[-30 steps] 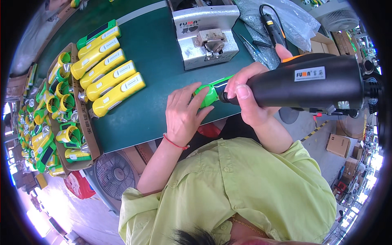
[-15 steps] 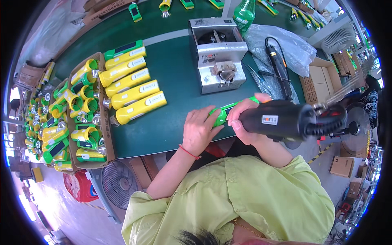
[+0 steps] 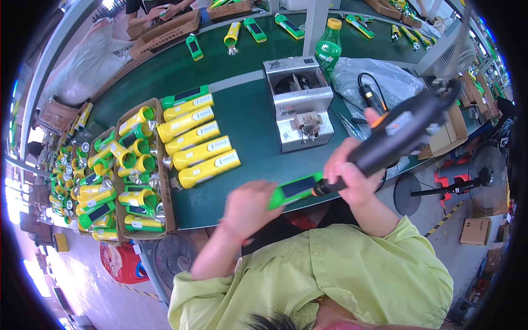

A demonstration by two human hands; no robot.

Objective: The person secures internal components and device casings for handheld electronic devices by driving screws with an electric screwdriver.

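Note:
My left hand (image 3: 248,209), smeared by motion, is closed round the left end of a green flashlight (image 3: 297,188) with a dark solar panel facing up. The flashlight lies level at the bench's front edge. My right hand (image 3: 355,173) grips a black electric screwdriver (image 3: 393,135), tilted with its tip end down at the flashlight's right end. Whether the tip touches the flashlight, I cannot tell. To the left, several yellow flashlights (image 3: 209,168) lie in a row. Beyond my hands stands a silver metal machine (image 3: 300,104) with a hopper on top.
A cardboard box (image 3: 170,206) full of yellow-green flashlight parts stands at the left, with more parts beside it. A green bottle (image 3: 329,47), a plastic bag (image 3: 379,77) and a second corded screwdriver (image 3: 371,99) sit behind the machine and right. Across the bench, another person's hands (image 3: 165,11) work.
The head view has shifted, so the bench sits lower in the picture. The screwdriver has swung from nearly level to a tilt, its tip now toward the flashlight, whose panel shows more.

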